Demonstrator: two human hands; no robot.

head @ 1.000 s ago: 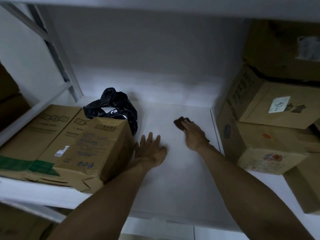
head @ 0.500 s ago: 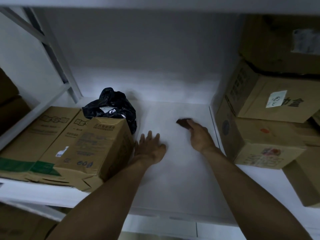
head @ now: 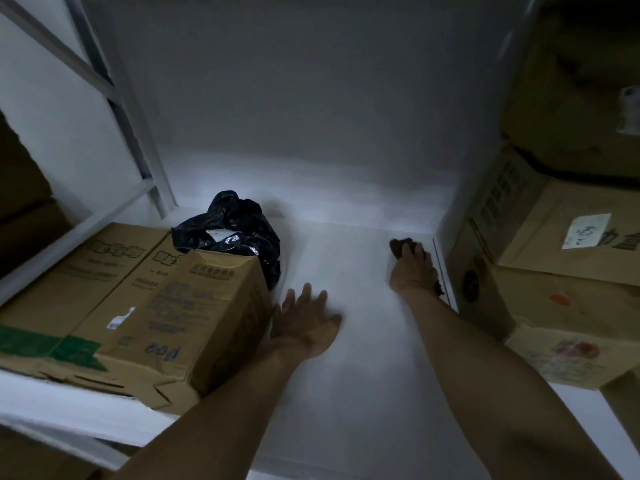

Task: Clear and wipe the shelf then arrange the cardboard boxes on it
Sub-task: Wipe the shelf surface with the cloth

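Note:
A white shelf board (head: 360, 348) lies in front of me, bare in the middle. My right hand (head: 414, 270) grips a dark brown cloth (head: 400, 245) and presses it on the board near the back right corner. My left hand (head: 304, 327) rests flat on the board, fingers spread, right beside the side of a cardboard box (head: 194, 323). A second flat cardboard box (head: 86, 268) lies to the left of that one.
A crumpled black plastic bag (head: 232, 233) sits behind the left boxes. Stacked cardboard boxes (head: 561, 265) fill the neighbouring bay on the right, past a thin divider edge (head: 441, 271). Grey frame struts (head: 114, 91) rise at the left. The back wall is close.
My right hand has slid the cloth farther back and to the right, toward the corner. My left hand has stayed flat beside the box. The view has shifted slightly.

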